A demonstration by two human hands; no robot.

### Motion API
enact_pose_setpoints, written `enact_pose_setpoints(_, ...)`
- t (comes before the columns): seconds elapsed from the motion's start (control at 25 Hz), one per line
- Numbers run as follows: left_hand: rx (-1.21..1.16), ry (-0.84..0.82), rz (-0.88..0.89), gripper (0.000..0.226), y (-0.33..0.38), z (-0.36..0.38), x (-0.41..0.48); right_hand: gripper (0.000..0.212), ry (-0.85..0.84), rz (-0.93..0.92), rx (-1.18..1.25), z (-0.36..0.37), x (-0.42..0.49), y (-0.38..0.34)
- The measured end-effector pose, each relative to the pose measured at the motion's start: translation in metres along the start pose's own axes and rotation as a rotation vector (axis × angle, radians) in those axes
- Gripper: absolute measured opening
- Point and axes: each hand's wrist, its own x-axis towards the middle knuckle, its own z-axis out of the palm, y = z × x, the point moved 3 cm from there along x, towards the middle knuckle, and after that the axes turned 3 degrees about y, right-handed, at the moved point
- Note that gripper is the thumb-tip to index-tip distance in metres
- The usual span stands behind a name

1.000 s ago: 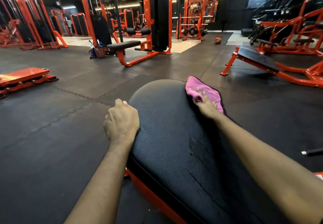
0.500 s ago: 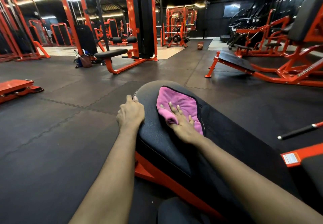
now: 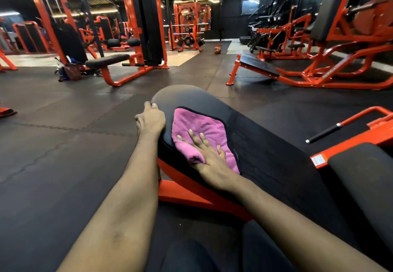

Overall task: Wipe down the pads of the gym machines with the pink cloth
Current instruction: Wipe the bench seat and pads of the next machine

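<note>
1. As the right hand [image 3: 209, 154], fingers flat, presses it, the pink cloth [image 3: 200, 125] has swept across the pad [image 3: 265, 154] from far right toward left.
2. Meanwhile the left hand [image 3: 150, 120] still grips the pad's rim.
3. Lower pad likely remains unwiped.

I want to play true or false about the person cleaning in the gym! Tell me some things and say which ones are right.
1. The pink cloth lies on the black pad. True.
2. The right hand presses on the cloth with its fingers straight. True.
3. The left hand holds a spray bottle. False: it grips the edge of the pad and holds nothing else.
4. The frame under the pad is blue. False: it is orange-red.
5. The floor is dark. True.
</note>
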Motion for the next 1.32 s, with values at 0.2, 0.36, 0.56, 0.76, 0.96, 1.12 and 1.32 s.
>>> enact_pose_setpoints(0.2, -0.016, 0.021, -0.008, 0.041, -0.001, 0.000, -0.003, 0.041, 0.221, 0.057, 0.661, -0.038, -0.009, -0.011)
enact_pose_setpoints(0.36, -0.046, 0.068, -0.016, 0.041, 0.000, -0.003, -0.005, 0.035, 0.701, 0.388, 0.993, -0.128, 0.011, 0.004)
enact_pose_setpoints(0.56, -0.094, 0.084, 0.090, 0.041, 0.004, -0.008, 0.001, 0.049, 0.607, 0.224, 0.756, -0.154, 0.034, -0.013)
enact_pose_setpoints(0.76, -0.283, -0.044, 0.146, 0.088, -0.024, -0.040, 0.003, 0.066, 0.118, 0.042, -0.179, 0.009, 0.023, -0.026)
enact_pose_setpoints(0.96, -0.332, 0.036, 0.290, 0.067, -0.020, -0.039, -0.016, 0.068, 0.205, 0.071, -0.215, 0.014, 0.060, -0.023)
enact_pose_setpoints(1.12, -0.268, 0.100, 0.366, 0.064, 0.006, -0.023, -0.012, 0.059, 0.188, 0.247, -0.130, 0.000, 0.109, -0.003)
enact_pose_setpoints(1.32, 0.155, 0.111, 0.395, 0.056, 0.041, 0.005, -0.011, 0.054, 0.205, 0.340, -0.112, -0.020, 0.167, 0.038)
